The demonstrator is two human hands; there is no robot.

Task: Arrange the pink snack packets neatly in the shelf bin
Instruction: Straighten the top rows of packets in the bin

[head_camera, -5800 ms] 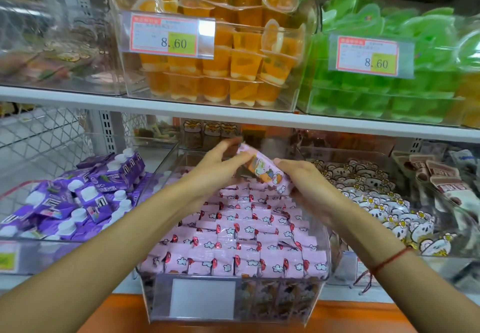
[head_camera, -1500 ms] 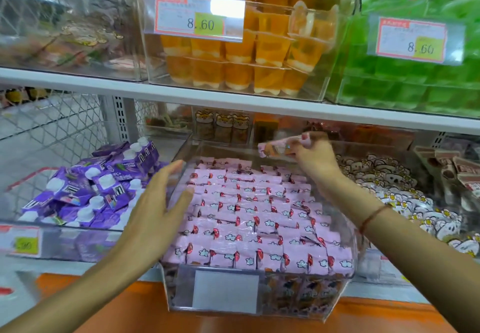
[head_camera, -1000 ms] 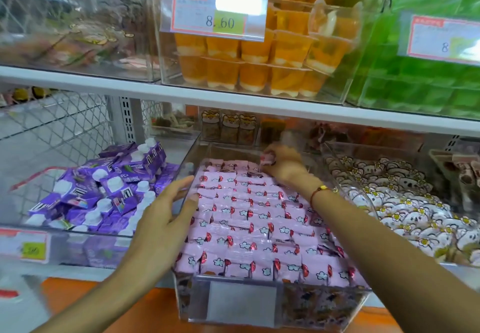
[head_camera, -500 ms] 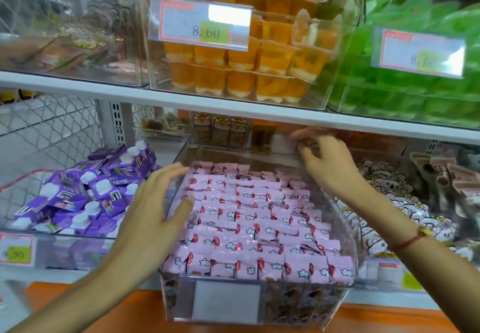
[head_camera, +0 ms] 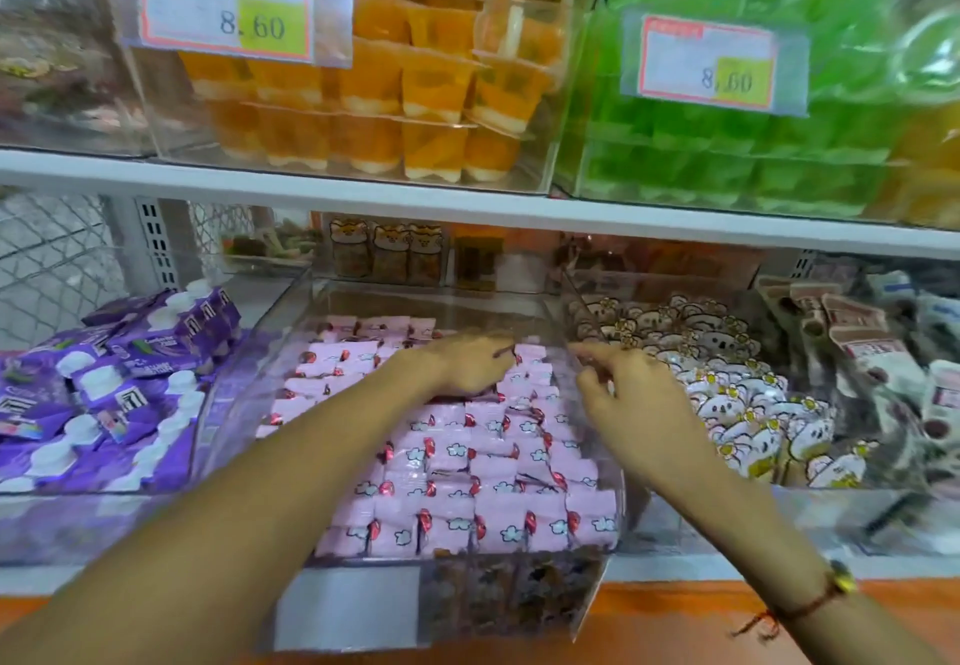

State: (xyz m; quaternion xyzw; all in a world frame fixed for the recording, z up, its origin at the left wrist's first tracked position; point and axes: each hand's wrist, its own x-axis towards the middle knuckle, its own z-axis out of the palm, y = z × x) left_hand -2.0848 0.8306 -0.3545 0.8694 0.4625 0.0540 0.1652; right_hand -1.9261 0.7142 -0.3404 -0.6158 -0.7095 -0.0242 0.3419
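Both hands have shifted since half a second ago: the left hand, then hovering at the bin's left wall, now lies on the packets deep in the bin, and the right hand has come down from the back rim to the right wall.

At the left end of the lower shelf, purple pouches with white caps lie heaped in a clear tray. Next along, the clear plastic bin stands at the shelf's front edge, its front face carrying a blank white label. It is filled nearly to the rim with pink snack packets: small, glossy, pillow-shaped wrappers with white cloud prints and a red mark at one end, laid in overlapping rows that run fairly straight at the front and looser toward the back left corner. The left hand rests palm down on the back rows, fingers curled together over the packets; whether they grip one I cannot tell. The right hand hangs just above the packets by the bin's right wall, fingers loosely bent and apart, holding nothing, a red cord bracelet at the wrist.

Right of the bin, white animal-print packets fill a neighbouring tray. Open room is tight: the upper shelf's white edge runs low over the bin's back, leaving a gap above the rear rows.
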